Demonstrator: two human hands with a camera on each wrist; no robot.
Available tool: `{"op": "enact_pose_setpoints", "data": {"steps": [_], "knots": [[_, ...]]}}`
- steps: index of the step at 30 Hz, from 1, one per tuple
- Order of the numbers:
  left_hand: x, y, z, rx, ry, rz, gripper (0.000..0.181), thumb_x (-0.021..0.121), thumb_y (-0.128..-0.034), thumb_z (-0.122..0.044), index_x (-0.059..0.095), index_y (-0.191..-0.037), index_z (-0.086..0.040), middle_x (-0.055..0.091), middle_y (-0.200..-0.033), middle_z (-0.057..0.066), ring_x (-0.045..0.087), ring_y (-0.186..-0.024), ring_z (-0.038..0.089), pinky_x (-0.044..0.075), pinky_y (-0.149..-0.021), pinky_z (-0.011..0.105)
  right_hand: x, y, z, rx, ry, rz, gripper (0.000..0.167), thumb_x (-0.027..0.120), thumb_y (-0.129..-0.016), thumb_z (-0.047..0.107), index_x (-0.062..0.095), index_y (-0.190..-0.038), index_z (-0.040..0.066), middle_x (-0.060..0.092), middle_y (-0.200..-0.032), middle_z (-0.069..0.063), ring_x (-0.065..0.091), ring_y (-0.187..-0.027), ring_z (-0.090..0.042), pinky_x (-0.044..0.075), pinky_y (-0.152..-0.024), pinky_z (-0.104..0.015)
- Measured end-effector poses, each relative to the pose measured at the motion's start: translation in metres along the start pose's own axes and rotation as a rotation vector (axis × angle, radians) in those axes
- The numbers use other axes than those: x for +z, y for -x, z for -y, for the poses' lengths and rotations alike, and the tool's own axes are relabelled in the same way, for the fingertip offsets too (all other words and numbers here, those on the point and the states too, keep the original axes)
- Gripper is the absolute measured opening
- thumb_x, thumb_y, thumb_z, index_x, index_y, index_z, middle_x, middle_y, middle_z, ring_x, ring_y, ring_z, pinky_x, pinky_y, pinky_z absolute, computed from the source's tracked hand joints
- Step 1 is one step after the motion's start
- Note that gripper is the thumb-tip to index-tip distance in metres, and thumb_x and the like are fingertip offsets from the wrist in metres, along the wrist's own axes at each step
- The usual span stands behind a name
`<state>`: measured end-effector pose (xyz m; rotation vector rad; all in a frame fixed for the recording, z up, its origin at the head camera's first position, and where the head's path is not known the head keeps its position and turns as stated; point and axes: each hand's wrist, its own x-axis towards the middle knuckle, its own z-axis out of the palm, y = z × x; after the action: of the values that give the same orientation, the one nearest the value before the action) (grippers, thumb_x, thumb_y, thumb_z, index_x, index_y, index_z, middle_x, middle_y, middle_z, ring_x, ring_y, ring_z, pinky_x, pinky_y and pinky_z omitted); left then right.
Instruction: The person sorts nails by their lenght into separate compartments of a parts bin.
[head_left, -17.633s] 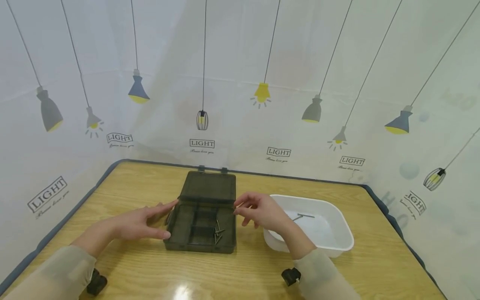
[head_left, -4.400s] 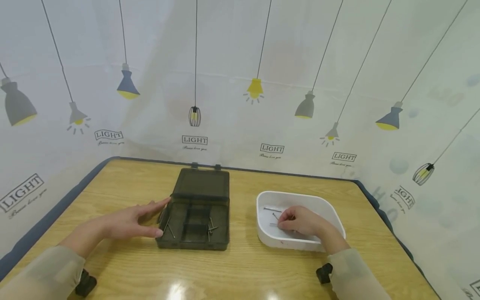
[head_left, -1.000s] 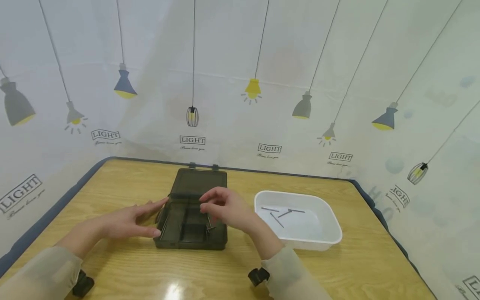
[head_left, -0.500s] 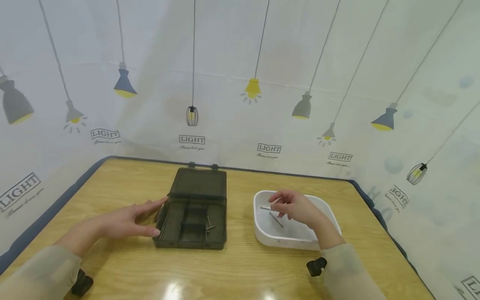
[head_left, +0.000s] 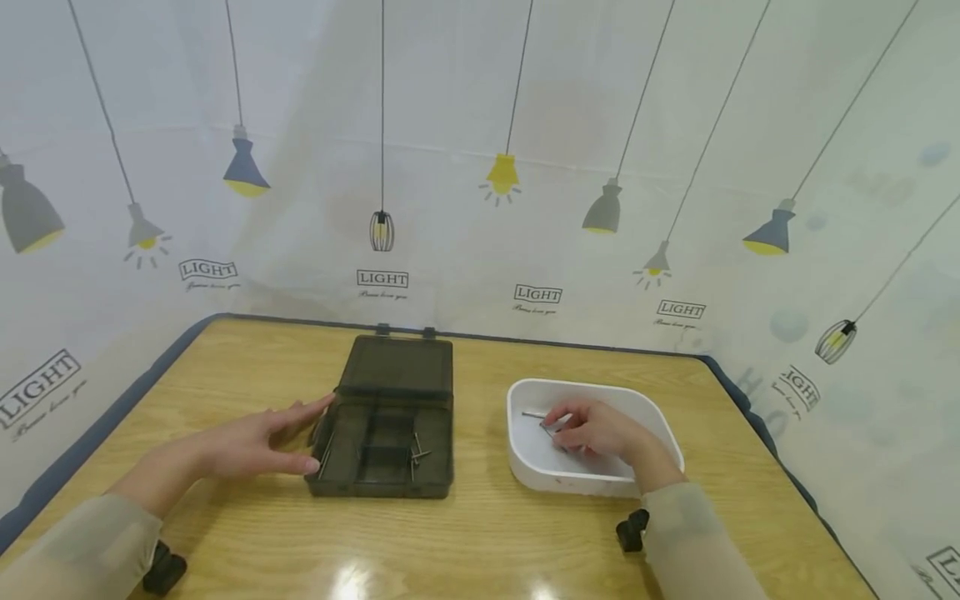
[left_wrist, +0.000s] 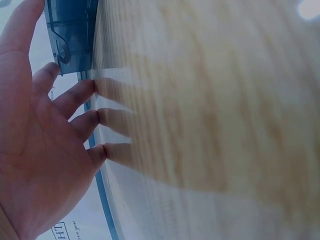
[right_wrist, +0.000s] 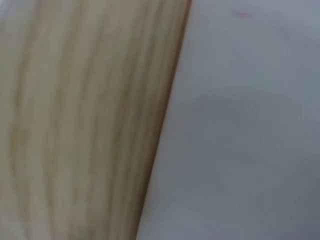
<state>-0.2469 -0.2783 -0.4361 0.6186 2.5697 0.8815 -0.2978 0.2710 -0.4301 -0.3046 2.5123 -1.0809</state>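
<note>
A dark translucent compartment box (head_left: 405, 483) lies with its lid (head_left: 401, 365) raised back. Long thin screws (head_left: 327, 454) rest in its left compartment; shorter screws (head_left: 418, 454) are in the right one. My left hand (head_left: 243, 446) is spread beside the box, thumb at its front left corner and a fingertip near the left side by the hinge. In the left wrist view its fingers (left_wrist: 82, 125) are spread. My right hand (head_left: 600, 433) reaches into the white tub (head_left: 536, 477), thumb and index fingertips at a screw (head_left: 546, 428); whether they pinch it is unclear. Another screw (head_left: 532, 414) lies behind.
Both containers stand on a wooden table (head_left: 420, 550), a strip of wood between them. A white cloth printed with lamps (head_left: 502, 175) hangs behind. In the right wrist view only the table top and the tub's outer wall (right_wrist: 235, 125) appear, blurred.
Over the last second my right hand moved from above the box to the tub, then lower into it. Longer ago, the box's left compartment held no visible screws. My left hand stays by the box.
</note>
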Motion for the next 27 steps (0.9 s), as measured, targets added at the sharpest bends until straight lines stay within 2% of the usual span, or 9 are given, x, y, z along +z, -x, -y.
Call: {"op": "enact_pose_setpoints", "data": {"steps": [9, 15, 21, 27], "knots": [[-0.0008, 0.0022, -0.0018, 0.007, 0.025, 0.007, 0.097, 0.075, -0.1016, -0.054, 0.02, -0.178, -0.032, 0.028, -0.181, 0.018, 0.009, -0.166, 0.059, 0.015, -0.122, 0.088, 0.0061, -0.0023, 0.0019, 0.017, 0.053, -0.039, 0.026, 0.082, -0.098, 0.017, 0.079, -0.124, 0.015, 0.065, -0.095, -0.004, 0.058, -0.079, -0.019, 0.048, -0.07, -0.029], [-0.0011, 0.0008, -0.0011, 0.017, 0.033, 0.015, 0.097, 0.075, -0.1026, -0.052, 0.019, -0.178, -0.029, 0.029, -0.18, 0.02, 0.008, -0.166, 0.058, 0.017, -0.123, 0.087, 0.0057, -0.0032, -0.0005, -0.006, 0.087, -0.042, 0.022, 0.082, -0.099, 0.015, 0.082, -0.121, 0.015, 0.067, -0.096, -0.004, 0.058, -0.08, -0.017, 0.048, -0.071, -0.028], [-0.0009, -0.0001, -0.0003, 0.018, 0.033, 0.018, 0.097, 0.075, -0.1028, -0.052, 0.018, -0.178, -0.03, 0.03, -0.18, 0.018, 0.007, -0.166, 0.058, 0.017, -0.123, 0.087, 0.0054, -0.0026, 0.0001, -0.002, 0.097, -0.04, 0.016, 0.081, -0.099, 0.014, 0.085, -0.114, 0.018, 0.065, -0.089, -0.002, 0.056, -0.082, -0.017, 0.047, -0.075, -0.03], [-0.0017, 0.0004, -0.0019, 0.01, 0.037, 0.021, 0.097, 0.075, -0.1025, -0.053, 0.019, -0.178, -0.031, 0.029, -0.18, 0.018, 0.007, -0.166, 0.058, 0.017, -0.123, 0.087, 0.0063, -0.0015, -0.0001, 0.004, 0.096, -0.035, 0.01, 0.081, -0.099, 0.014, 0.083, -0.109, 0.016, 0.066, -0.089, -0.001, 0.056, -0.081, -0.016, 0.047, -0.074, -0.029]]}}
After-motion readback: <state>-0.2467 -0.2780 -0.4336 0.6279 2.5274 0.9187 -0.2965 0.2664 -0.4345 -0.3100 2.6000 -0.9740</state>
